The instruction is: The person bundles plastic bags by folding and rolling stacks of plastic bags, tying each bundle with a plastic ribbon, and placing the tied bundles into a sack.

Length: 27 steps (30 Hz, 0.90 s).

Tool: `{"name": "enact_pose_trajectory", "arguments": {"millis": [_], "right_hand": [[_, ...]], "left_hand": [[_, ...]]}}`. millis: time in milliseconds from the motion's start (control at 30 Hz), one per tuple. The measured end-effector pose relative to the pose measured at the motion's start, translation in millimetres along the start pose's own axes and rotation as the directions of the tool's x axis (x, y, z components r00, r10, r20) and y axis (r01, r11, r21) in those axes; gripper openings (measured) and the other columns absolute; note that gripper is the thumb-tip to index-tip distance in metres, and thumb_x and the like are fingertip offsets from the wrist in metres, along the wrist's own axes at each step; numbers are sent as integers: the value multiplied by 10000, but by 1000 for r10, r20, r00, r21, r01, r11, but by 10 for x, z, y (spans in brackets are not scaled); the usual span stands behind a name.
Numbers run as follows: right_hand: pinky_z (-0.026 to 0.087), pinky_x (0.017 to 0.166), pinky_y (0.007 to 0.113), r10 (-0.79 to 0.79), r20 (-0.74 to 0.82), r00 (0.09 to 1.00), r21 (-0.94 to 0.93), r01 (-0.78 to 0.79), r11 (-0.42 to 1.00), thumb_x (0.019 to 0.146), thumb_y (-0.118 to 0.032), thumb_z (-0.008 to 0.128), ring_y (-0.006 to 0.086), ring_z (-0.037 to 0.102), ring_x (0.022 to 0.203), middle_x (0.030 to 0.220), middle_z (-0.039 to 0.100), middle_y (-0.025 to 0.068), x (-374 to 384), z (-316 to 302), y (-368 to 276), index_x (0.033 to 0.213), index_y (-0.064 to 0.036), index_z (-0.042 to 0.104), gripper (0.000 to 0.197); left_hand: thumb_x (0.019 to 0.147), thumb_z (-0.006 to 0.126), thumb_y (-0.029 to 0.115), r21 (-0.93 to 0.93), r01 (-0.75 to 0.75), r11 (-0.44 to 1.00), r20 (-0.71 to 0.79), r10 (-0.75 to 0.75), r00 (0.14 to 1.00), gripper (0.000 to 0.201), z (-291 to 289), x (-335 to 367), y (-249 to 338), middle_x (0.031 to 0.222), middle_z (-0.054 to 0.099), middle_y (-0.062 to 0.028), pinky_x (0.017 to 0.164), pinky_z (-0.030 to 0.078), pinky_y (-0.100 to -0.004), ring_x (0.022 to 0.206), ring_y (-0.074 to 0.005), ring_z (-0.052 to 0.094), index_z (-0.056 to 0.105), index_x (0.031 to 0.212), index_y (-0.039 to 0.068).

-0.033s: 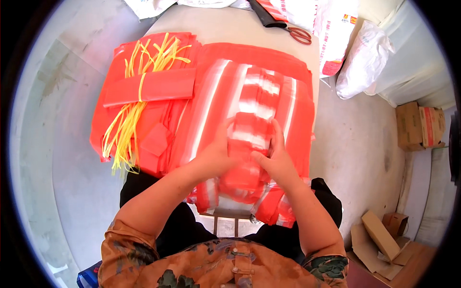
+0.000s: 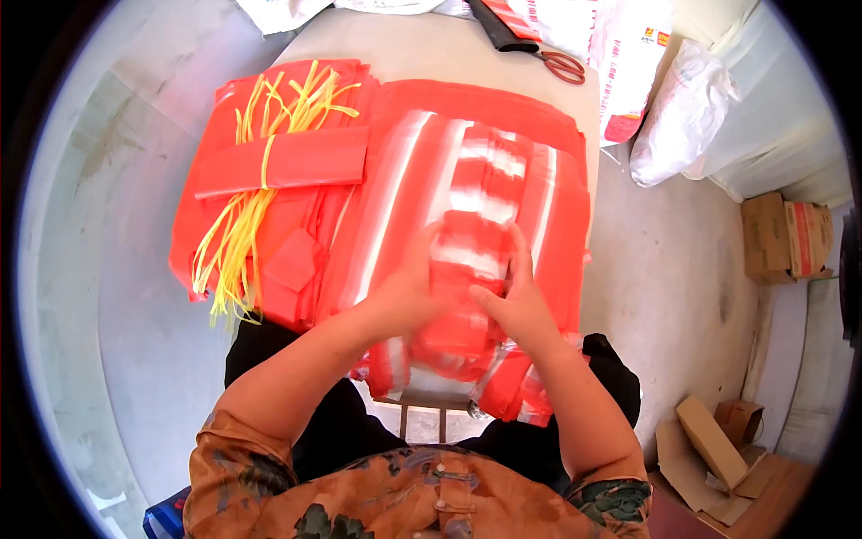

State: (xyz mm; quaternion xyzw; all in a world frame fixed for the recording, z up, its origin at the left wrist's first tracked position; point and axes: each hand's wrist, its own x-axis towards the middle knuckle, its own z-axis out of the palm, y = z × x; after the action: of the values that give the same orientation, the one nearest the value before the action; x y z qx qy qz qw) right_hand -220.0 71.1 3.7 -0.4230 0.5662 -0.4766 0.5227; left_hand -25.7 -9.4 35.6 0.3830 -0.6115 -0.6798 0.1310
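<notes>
A stack of red plastic bags [image 2: 404, 162] with white stripes lies in front of me on a table. On top of it is a folded bundle of red and white plastic bags [image 2: 471, 247], between my hands. My right hand [image 2: 514, 301] grips its right edge, thumb across the top and fingers along the side. My left hand [image 2: 404, 292] is at its left side; motion smears the fingers. At left, another red bag stack [image 2: 211, 238] carries a folded red strip [image 2: 314, 160] and yellow ties [image 2: 235, 260], one tie looped around the strip.
Brown-handled scissors [image 2: 564, 67] and a dark roll [image 2: 501, 29] lie at the table's far edge. White printed sacks [image 2: 628, 72] and a white bag [image 2: 682, 112] stand at far right. Cardboard boxes [image 2: 781, 235] sit along the right side, flattened cardboard [image 2: 714, 445] at lower right.
</notes>
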Motion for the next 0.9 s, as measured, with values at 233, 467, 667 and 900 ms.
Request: {"name": "enact_pose_trajectory", "arguments": {"millis": [233,467,667,900], "right_hand": [[412,1082,379,-50,-145,988,-96,36,995,745,11,709,265,404,1350,1513,310,172,-78,122,-43,1570,-88,113,1022],[410,1084,374,5,-164,987,1,-5,1000,700,-9,716,268,352,1389,1538,276,165,-91,37,-97,1563,-78,147,1036],[405,1089,370,42,-124,991,94,-31,995,714,21,702,262,363,1381,1537,282,166,-61,79,-169,1560,-59,135,1021],[405,1097,381,42,-135,990,103,-28,994,738,33,676,256,416,1354,1510,352,149,-64,43,-111,1567,-89,145,992]], "left_hand": [[765,758,154,442,-254,860,-84,321,943,903,35,-131,-50,1457,379,-298,1071,406,-439,1312,-390,461,274,1521,59],[828,692,128,871,210,445,-404,401,823,197,-1043,-275,-35,993,620,-141,824,503,-455,955,-343,611,626,990,39],[808,731,168,763,497,414,-644,417,641,248,-1859,-531,-449,1023,621,-142,823,498,-441,957,-336,611,615,997,58],[809,728,190,735,537,413,-678,427,599,242,-1935,-537,-560,930,655,-144,774,516,-442,893,-337,639,606,972,60]]}}
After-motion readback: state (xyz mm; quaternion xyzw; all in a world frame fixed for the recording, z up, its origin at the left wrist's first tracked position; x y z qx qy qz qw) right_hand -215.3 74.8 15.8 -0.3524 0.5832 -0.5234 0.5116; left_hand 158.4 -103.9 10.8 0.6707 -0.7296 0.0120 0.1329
